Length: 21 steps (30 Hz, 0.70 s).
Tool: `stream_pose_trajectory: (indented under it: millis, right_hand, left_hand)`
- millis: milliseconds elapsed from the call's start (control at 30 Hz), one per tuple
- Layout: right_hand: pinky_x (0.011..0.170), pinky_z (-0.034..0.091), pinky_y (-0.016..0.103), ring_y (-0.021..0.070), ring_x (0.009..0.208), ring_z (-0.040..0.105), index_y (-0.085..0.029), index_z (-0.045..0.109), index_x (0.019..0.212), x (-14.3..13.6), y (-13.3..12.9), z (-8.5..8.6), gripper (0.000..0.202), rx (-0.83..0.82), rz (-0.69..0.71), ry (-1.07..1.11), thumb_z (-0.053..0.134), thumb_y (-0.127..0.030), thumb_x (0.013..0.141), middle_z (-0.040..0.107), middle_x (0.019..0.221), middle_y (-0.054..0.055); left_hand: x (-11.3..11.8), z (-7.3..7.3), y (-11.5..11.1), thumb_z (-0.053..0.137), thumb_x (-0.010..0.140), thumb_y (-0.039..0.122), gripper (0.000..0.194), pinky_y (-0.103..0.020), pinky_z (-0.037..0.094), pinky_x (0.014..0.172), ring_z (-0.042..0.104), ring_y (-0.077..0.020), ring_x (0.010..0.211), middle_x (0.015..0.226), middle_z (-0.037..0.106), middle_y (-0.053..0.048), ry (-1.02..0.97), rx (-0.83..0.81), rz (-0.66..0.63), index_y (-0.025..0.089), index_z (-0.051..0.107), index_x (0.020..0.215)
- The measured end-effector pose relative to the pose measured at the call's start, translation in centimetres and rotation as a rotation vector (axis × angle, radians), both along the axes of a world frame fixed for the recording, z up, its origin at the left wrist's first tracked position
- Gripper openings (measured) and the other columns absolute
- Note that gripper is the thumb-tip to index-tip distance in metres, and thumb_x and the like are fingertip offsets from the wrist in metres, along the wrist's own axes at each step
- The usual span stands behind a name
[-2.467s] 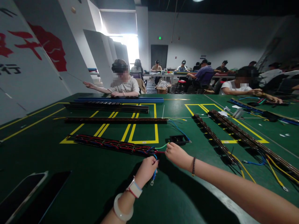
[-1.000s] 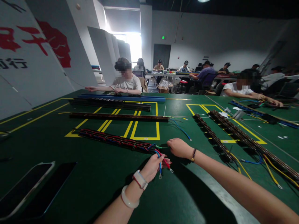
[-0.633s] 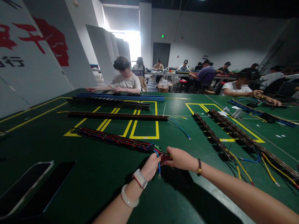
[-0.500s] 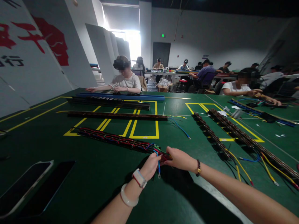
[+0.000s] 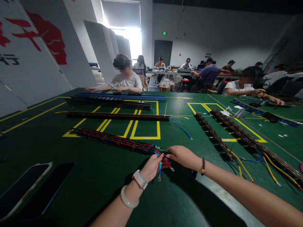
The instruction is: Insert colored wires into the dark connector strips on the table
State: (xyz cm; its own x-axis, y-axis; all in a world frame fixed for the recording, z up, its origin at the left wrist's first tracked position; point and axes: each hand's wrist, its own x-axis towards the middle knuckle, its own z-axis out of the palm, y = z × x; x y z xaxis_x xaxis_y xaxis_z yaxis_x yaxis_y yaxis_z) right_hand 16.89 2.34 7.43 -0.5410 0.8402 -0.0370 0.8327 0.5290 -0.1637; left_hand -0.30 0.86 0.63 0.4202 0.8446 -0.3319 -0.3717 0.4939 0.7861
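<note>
A long black wire assembly (image 5: 115, 141), laced with red and blue wires, lies slanting across the table in front of me. At its near right end, my left hand (image 5: 152, 166) is closed around the bundle of wires. A blue cable (image 5: 159, 170) with a ring terminal hangs down past the left fingers, and a red cable (image 5: 167, 162) with a ring terminal sticks out to the right. My right hand (image 5: 186, 157) is bent over the same end, fingertips beside the red cable and a green wire (image 5: 159, 148). What its fingers pinch, if anything, is hidden.
Two phones (image 5: 47, 192) lie at the left. Farther back are a brown wired strip (image 5: 118, 116), black channels (image 5: 109, 103) and a blue rail (image 5: 123, 96). More wired strips (image 5: 236, 132) with yellow cables lie to the right. Two people sit across the table.
The red cable's ring end now shows between my hands. My right hand has shifted slightly, its fingers lifted off the bundle's end. My left hand keeps its hold.
</note>
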Motion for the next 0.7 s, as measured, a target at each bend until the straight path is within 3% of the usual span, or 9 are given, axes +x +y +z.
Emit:
stream_pose_trajectory:
  millis: [100, 200, 433, 600, 700]
  right_hand:
    - [0.071, 0.042, 0.026, 0.0186, 0.085, 0.063, -0.018, 0.057, 0.118, 0.7, 1.1, -0.2, 0.027, 0.059, 0.11, -0.048, 0.048, -0.021, 0.092, 0.067, 0.094, 0.008]
    - [0.068, 0.04, 0.027, 0.0175, 0.077, 0.062, -0.019, 0.06, 0.107, 0.7, 1.7, -0.5, 0.024, 0.143, 0.154, -0.175, 0.048, -0.012, 0.089, 0.066, 0.084, 0.006]
    - [0.069, 0.035, 0.029, 0.0174, 0.075, 0.058, -0.017, 0.057, 0.1, 0.0, 2.4, -0.8, 0.016, 0.31, 0.301, -0.37, 0.052, -0.011, 0.087, 0.062, 0.081, 0.006]
    - [0.071, 0.034, 0.031, 0.0182, 0.08, 0.054, -0.018, 0.058, 0.099, -0.1, 4.8, -1.0, 0.016, 0.435, 0.444, -0.416, 0.05, -0.009, 0.087, 0.062, 0.089, 0.006]
    - [0.072, 0.033, 0.03, 0.0179, 0.082, 0.053, -0.017, 0.058, 0.099, -0.2, 6.6, -1.6, 0.017, 0.473, 0.513, -0.432, 0.048, -0.009, 0.089, 0.062, 0.088, 0.005]
  left_hand:
    - [-0.3, -0.2, 0.1, 0.065, 0.08, 0.03, 0.018, -0.029, 0.049, 0.072, 0.062, -0.015, 0.075, 0.078, 0.064, -0.004, 0.011, 0.002, -0.002, 0.012, 0.061, 0.085]
    - [-0.5, -0.3, 0.2, 0.058, 0.085, 0.032, 0.02, -0.028, 0.05, 0.068, 0.059, -0.0112, 0.071, 0.082, 0.063, -0.002, 0.029, -0.002, -0.013, 0.012, 0.06, 0.09]
    - [-0.7, -0.6, 0.3, 0.053, 0.088, 0.036, 0.024, -0.025, 0.049, 0.06, 0.056, -0.0087, 0.064, 0.081, 0.06, -0.001, 0.05, -0.016, -0.057, 0.013, 0.059, 0.094]
    - [-0.8, -0.6, 0.3, 0.055, 0.086, 0.038, 0.026, -0.021, 0.042, 0.054, 0.051, -0.0078, 0.053, 0.061, 0.054, 0.003, 0.044, -0.009, -0.077, 0.013, 0.059, 0.087]
    - [-0.8, -0.6, 0.4, 0.054, 0.087, 0.038, 0.026, -0.021, 0.041, 0.054, 0.051, -0.0075, 0.053, 0.062, 0.054, 0.003, 0.047, -0.007, -0.091, 0.013, 0.059, 0.088]
